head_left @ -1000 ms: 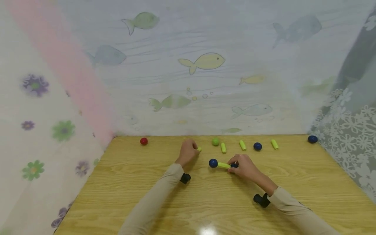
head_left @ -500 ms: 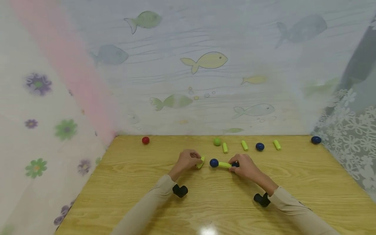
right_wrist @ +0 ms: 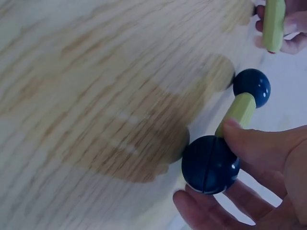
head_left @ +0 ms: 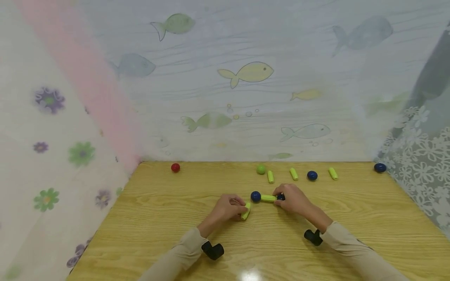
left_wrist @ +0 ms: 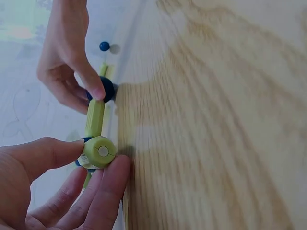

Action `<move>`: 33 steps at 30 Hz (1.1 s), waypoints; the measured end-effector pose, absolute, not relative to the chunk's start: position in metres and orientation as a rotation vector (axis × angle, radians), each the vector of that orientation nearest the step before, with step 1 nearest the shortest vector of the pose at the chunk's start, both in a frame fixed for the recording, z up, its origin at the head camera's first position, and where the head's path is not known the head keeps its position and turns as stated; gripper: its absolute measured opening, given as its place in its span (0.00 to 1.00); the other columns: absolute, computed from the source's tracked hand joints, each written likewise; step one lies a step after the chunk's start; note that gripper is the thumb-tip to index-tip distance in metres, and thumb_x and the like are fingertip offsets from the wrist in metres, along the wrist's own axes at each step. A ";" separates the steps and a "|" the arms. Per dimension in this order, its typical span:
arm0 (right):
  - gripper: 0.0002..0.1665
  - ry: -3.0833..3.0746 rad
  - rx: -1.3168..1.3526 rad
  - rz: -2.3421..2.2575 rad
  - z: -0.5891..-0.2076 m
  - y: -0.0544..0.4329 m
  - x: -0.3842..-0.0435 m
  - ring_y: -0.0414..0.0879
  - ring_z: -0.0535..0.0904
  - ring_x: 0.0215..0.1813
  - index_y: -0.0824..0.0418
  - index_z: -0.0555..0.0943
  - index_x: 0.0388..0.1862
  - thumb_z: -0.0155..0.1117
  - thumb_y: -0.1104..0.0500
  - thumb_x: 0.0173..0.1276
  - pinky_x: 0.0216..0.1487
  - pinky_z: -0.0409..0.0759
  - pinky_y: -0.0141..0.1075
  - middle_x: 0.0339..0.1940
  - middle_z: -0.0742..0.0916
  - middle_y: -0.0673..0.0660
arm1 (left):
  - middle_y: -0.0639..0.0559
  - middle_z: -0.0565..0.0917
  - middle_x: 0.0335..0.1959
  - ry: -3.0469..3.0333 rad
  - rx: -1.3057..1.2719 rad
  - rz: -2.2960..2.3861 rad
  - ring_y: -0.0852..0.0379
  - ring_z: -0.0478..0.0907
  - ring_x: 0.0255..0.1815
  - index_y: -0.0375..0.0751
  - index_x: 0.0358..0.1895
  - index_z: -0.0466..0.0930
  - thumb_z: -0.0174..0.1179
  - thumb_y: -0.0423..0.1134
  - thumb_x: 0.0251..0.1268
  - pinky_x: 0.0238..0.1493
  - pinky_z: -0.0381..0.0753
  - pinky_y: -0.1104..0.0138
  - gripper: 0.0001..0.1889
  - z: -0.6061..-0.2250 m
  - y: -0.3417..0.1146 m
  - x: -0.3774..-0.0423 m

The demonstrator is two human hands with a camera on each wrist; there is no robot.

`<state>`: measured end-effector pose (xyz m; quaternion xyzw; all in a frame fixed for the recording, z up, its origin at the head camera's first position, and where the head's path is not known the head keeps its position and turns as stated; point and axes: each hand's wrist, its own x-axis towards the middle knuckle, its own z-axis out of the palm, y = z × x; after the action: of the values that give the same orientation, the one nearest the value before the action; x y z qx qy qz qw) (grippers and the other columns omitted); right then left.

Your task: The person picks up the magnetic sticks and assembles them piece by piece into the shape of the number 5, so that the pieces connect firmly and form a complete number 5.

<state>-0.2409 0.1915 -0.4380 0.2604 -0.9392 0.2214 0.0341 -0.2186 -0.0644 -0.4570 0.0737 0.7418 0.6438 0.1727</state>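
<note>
My left hand [head_left: 225, 208] pinches a yellow-green toy rod [head_left: 246, 212] between thumb and fingers, low over the wooden table. In the left wrist view the rod's end faces the camera with a pale round disc [left_wrist: 103, 151] in it. My right hand [head_left: 294, 200] holds a joined piece: another yellow-green rod [head_left: 268, 198] with a blue ball [head_left: 256, 196] on its left end and a second blue ball [right_wrist: 209, 165] on its right. Its thumb lies on the rod beside that second ball, fingers under the ball. The left hand's rod stands just apart from the piece's left ball.
Along the back of the wooden table [head_left: 140, 218] lie a red ball [head_left: 175, 168], a green ball [head_left: 261, 169], three loose rods, one being a yellow-green rod [head_left: 293, 174], and two blue balls, the farther blue ball [head_left: 380, 168] at the right corner. A fish-patterned wall [head_left: 197, 89] rises behind.
My left hand has brought its rod from the back of the table toward the front and slightly right, near the joined piece. The right hand has stayed nearly still.
</note>
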 end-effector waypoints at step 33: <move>0.09 -2.840 0.820 0.719 -0.440 0.190 -0.236 0.51 0.81 0.37 0.65 0.86 0.35 0.74 0.65 0.53 0.38 0.79 0.44 0.33 0.85 0.55 | 0.43 0.83 0.34 2.090 -0.026 1.964 0.46 0.84 0.28 0.27 0.50 0.73 0.63 0.28 0.58 0.31 0.83 0.61 0.17 -0.456 -0.025 -0.196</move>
<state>-0.2364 0.1902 -0.4404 0.2693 -0.9324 0.2360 0.0496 -0.1955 -0.0249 -0.4556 -0.0091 0.7218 0.6785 0.1364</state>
